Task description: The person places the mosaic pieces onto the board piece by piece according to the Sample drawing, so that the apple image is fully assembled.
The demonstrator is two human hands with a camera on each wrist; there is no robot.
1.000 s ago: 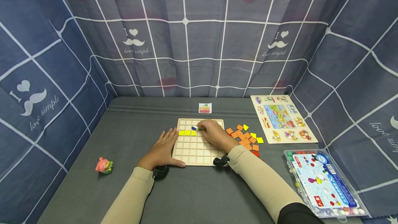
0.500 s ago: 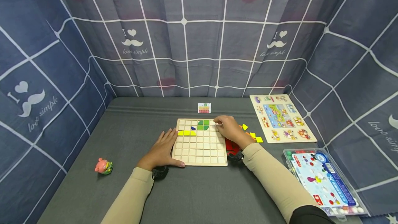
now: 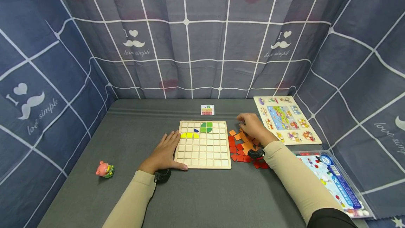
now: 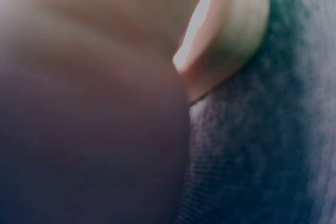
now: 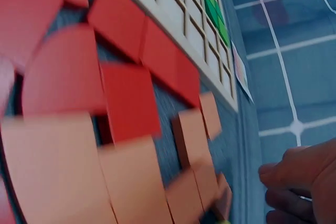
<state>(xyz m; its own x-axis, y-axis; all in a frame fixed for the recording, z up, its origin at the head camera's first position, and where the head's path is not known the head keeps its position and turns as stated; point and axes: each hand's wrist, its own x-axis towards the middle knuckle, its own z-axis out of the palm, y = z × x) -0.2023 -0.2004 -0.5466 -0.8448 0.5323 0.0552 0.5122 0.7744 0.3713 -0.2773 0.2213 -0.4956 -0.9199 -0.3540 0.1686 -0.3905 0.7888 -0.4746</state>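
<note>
A wooden grid board (image 3: 202, 152) lies on the grey table. Its left edge is held steady by my left hand (image 3: 166, 152), fingers spread flat and thumb at the near corner. Set in the grid are a row of yellow tiles (image 3: 190, 135), a small blue piece (image 3: 196, 130) and green tiles (image 3: 206, 127) forming a leaf-like shape. My right hand (image 3: 254, 127) hovers over the far side of the loose tiles, fingers loosely bent, nothing showing between them. Under and beside it lie orange tiles (image 3: 248, 146) and red tiles (image 3: 232, 143); the hand hides part of this pile.
A small pattern card (image 3: 207, 110) lies behind the board. At the right are a picture puzzle board (image 3: 264, 106) and a clear plastic case (image 3: 368, 205) with a printed sheet. A pink pig figurine (image 3: 104, 169) stands at the left. Patterned curtains (image 3: 202, 45) enclose the table.
My right hand has left the green tiles on the board and moved right, past the board's edge, to above the loose tiles. The green leaf shape is now uncovered. My left hand has stayed put.
</note>
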